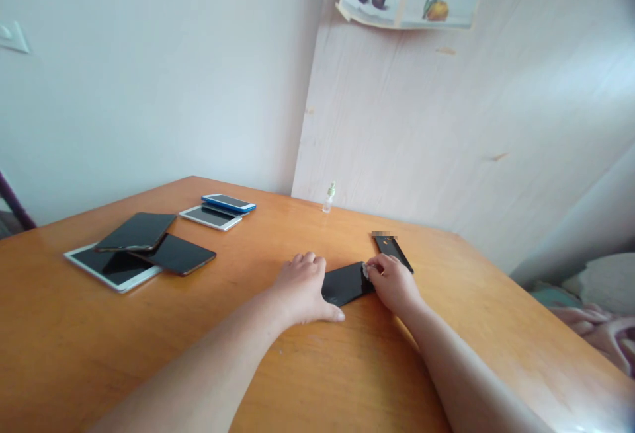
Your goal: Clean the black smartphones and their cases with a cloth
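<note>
A black phone or small tablet (346, 283) lies flat on the wooden table with its dark, glossy face up. My left hand (303, 289) spans its left end, thumb along the near edge and fingers at the far side, gripping it. At the device's right end, my right hand (394, 282) pinches a small, crumpled white wipe (366, 272) against the screen. The fingers hide part of the wipe, so its full size cannot be seen. Just beyond the right hand rests a black phone cover or back (394, 251) with small openings near one end.
Several dark-screened tablets and phones, among them a white tablet (122, 286), overlap at the table's left. Behind them a blue phone (229, 203) lies on another white device (208, 217). A small clear spray bottle (327, 200) stands near the wall. Fabric (602, 327) is beyond the right edge.
</note>
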A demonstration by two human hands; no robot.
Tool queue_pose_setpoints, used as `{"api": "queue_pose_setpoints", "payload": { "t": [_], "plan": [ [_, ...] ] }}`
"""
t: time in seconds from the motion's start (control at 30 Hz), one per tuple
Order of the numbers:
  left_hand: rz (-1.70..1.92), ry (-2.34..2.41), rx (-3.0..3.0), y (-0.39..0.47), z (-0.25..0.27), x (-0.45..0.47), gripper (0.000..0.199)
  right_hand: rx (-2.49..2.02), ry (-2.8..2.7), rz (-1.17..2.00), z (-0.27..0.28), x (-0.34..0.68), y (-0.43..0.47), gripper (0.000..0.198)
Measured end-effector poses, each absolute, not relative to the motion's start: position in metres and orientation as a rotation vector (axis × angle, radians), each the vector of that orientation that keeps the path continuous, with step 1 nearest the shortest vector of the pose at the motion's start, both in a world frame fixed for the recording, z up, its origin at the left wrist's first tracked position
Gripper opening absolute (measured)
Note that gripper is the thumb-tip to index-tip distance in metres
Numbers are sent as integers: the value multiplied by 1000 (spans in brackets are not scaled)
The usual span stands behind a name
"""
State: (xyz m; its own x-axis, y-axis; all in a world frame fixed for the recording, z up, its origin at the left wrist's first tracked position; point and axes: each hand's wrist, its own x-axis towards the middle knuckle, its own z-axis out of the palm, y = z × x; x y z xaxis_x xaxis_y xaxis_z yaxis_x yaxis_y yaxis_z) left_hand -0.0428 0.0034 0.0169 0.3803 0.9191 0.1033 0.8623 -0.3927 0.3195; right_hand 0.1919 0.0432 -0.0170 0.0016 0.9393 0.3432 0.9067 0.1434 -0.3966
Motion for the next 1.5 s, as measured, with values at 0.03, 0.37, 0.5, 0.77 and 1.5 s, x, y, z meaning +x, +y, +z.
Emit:
{"api": "queue_pose_setpoints", "payload": {
  "t": [0.03,0.37,0.5,0.77,1.5],
  "plan": [
    [359,1611,2422,3,20,-45,75,-1760,-1922,80,-16,193,43,18],
    [365,1574,2364,9,19,-49,64,-1733,-1973,-3,-14,180,36,20],
    [427,1557,2342,10,15,-47,63,-1442,-2131,203,-13,136,16,20],
    [416,1546,2309,8,20,-47,72,-1748,-2036,9,-6,161,34,26],
    [462,1509,2355,13,13,-48,78,-1737,-2065,70,0,159,21,19]
  ]
}}
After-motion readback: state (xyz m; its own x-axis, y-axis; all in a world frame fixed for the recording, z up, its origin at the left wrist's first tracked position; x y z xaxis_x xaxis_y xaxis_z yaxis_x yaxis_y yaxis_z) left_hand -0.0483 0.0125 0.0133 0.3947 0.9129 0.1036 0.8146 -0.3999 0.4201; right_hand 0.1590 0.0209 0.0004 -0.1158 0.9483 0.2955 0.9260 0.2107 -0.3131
